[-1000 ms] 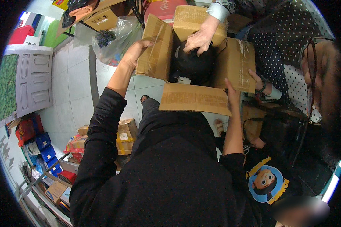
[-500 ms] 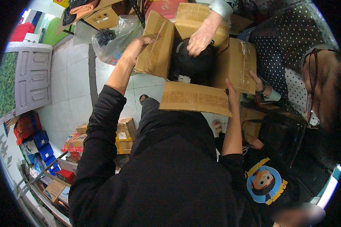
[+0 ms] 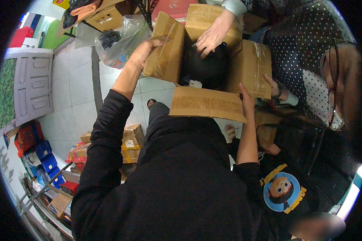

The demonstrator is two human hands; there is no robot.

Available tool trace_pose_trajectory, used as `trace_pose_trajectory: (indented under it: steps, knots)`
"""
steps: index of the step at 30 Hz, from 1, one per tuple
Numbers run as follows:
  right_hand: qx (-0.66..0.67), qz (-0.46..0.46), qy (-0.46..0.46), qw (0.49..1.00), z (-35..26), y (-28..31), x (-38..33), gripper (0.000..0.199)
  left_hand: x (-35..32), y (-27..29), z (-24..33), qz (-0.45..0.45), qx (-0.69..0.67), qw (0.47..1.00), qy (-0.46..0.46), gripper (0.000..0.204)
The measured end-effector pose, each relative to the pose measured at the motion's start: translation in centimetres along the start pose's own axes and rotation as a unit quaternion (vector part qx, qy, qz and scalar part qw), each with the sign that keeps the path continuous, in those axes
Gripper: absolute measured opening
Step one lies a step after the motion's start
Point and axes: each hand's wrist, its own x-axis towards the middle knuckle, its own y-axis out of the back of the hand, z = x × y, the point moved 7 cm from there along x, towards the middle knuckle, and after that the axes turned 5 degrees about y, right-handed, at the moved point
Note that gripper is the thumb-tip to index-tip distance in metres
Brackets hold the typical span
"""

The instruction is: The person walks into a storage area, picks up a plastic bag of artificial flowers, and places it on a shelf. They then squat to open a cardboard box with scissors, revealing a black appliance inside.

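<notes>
I had both arms stretched up toward the open cardboard box (image 3: 207, 68) in the upper middle of the frame. My left hand (image 3: 142, 52) lay flat and open against the outside of the box's left flap (image 3: 165, 48), fingers spread, gripping nothing but pressing the flap outward, as I judged, to keep the mouth wide. My right hand (image 3: 245, 96) sat at the near right corner, where the front flap (image 3: 207, 103) met the right flap (image 3: 251, 68); the thumb side showed above the cardboard, but I could not tell how far the fingers curled behind it.

Another person's hand (image 3: 213, 34) came in from the top of the frame and rested on the black bag-like object (image 3: 205, 66) sitting inside the box, likely steadying or pushing it down while I held the flaps apart. A person in a dotted garment (image 3: 301, 52) stood at the upper right, a second hand of theirs under the right flap.

The box seemed held in the air, not on any surface. Below lay a pale tiled floor (image 3: 74, 92), with a clear plastic bag (image 3: 118, 42) at upper left, taped cartons (image 3: 126, 140) left of centre, and red and blue crates (image 3: 34, 146) at the lower left.
</notes>
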Motion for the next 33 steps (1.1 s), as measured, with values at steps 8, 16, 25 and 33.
trace_pose_trajectory:
  steps: [8,16,25,33]
  knots:
    - [0.008,0.010,0.041,0.999,2.3,0.3,0.8,0.053,-0.6,-0.7,0.4,0.025,-0.003,0.999,-0.019,0.032]
    - [0.012,0.002,0.023,1.000,2.6,0.3,-0.8,0.046,-1.2,-1.0,-1.7,0.019,-0.008,0.999,-0.031,0.032]
    - [-0.043,-0.023,0.049,0.998,2.6,-1.0,-1.9,0.040,-3.0,1.1,-3.6,0.067,0.012,0.996,-0.054,0.031]
    - [-0.058,-0.079,-0.082,0.992,1.9,-7.6,-8.1,0.045,-12.9,8.9,-3.1,0.144,0.024,0.982,-0.119,0.029]
